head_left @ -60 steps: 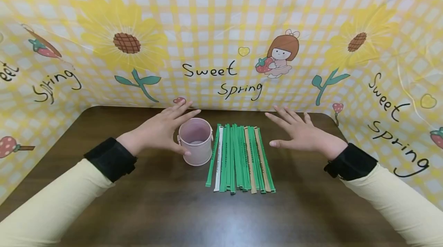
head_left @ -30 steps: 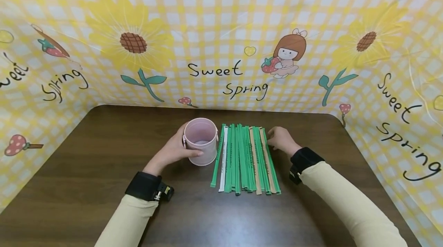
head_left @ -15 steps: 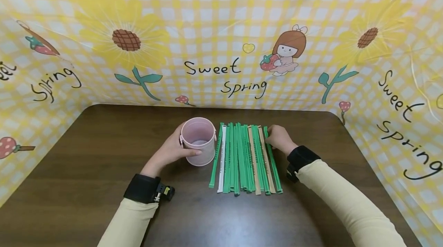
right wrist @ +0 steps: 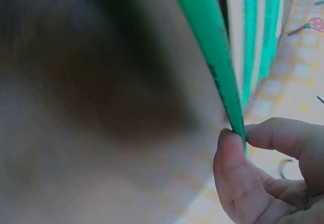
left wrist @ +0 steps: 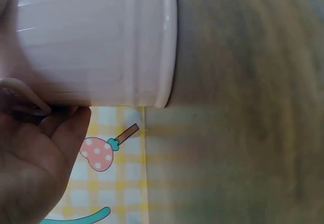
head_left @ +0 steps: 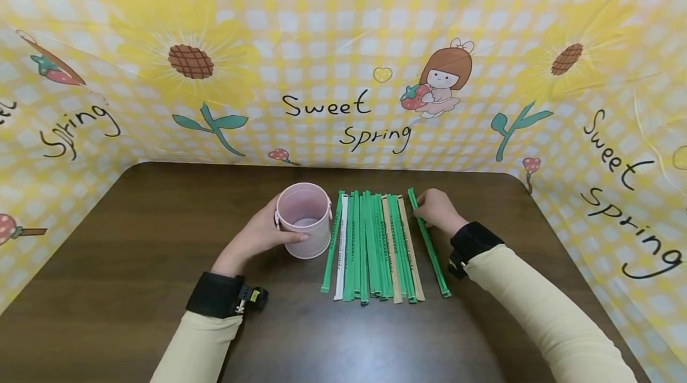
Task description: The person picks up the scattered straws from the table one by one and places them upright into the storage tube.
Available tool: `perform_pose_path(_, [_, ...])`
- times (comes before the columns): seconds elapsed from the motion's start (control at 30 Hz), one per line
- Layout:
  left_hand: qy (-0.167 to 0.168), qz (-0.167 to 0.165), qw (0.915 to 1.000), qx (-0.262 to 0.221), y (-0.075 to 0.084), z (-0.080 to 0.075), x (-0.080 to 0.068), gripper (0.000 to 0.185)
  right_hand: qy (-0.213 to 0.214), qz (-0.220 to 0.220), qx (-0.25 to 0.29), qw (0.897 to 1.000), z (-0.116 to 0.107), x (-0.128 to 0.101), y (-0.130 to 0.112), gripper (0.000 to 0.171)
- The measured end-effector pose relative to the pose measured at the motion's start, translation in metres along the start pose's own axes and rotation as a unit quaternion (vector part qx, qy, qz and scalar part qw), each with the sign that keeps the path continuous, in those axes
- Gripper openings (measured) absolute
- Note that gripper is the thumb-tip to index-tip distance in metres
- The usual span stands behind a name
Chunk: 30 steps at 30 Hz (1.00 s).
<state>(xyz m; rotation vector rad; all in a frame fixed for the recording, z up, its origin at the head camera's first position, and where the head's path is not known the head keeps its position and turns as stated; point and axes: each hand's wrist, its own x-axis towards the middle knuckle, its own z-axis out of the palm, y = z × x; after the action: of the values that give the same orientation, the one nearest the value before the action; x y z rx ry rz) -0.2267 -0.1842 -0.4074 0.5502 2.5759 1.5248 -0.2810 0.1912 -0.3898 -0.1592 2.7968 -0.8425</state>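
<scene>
A small pink bucket (head_left: 304, 219) stands upright on the brown table (head_left: 134, 263), and my left hand (head_left: 256, 237) grips its near-left side; the same pink bucket (left wrist: 96, 42) fills the left wrist view, with the left hand (left wrist: 35, 153) wrapped around it. To its right lies a row of several paper-wrapped sticks (head_left: 370, 246), mostly green, one white, two tan. My right hand (head_left: 437, 211) pinches the far end of one green stick (head_left: 428, 244), pulled aside and slanting away from the row. In the right wrist view the green stick (right wrist: 212, 57) is held between thumb and fingers (right wrist: 238, 168).
A yellow checked cloth (head_left: 343, 61) printed with sunflowers and "Sweet Spring" walls the table on the back and both sides. Bare tabletop lies in front of the sticks and to the left of the bucket.
Both hands came down from hovering: the left took hold of the bucket, the right reached the rightmost green stick, pinched it and drew it out of the row to the right.
</scene>
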Motion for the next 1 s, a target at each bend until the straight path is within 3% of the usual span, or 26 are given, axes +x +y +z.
perform_pose_path(0.2, [0.002, 0.001, 1.0, 0.006, -0.003, -0.007, -0.007, 0.091, 0.059, -0.05, -0.012, 0.997, -0.036, -0.006, -0.037, 0.039])
perform_pose_path(0.3, [0.003, -0.001, 0.9999, 0.011, -0.004, -0.008, -0.009, 0.092, 0.097, -0.076, 0.048, 0.991, -0.056, -0.015, -0.06, 0.042])
perform_pose_path(0.4, [0.001, 0.0, 0.9999, 0.013, -0.004, -0.009, -0.011, 0.092, 0.144, -0.112, 0.126, 0.975, -0.07, -0.024, -0.085, 0.043])
perform_pose_path(0.53, [0.002, 0.007, 0.9999, 0.008, -0.004, -0.009, -0.012, 0.091, 0.196, -0.177, 0.226, 0.938, -0.074, -0.03, -0.116, 0.043])
perform_pose_path(0.73, [-0.008, 0.011, 0.9999, 0.004, -0.005, -0.005, -0.007, 0.092, 0.234, -0.264, 0.375, 0.857, -0.058, -0.034, -0.15, 0.037])
perform_pose_path(0.8, [-0.01, 0.01, 0.9999, 0.009, -0.004, -0.004, -0.005, 0.093, 0.243, -0.283, 0.399, 0.838, -0.048, -0.033, -0.159, 0.034])
perform_pose_path(0.87, [-0.011, 0.011, 0.9998, 0.011, -0.004, -0.003, -0.003, 0.093, 0.237, -0.297, 0.4, 0.834, -0.036, -0.032, -0.167, 0.033])
perform_pose_path(1.0, [-0.01, 0.015, 0.9998, 0.009, -0.003, -0.003, -0.002, 0.093, 0.214, -0.298, 0.354, 0.86, -0.011, -0.027, -0.175, 0.033])
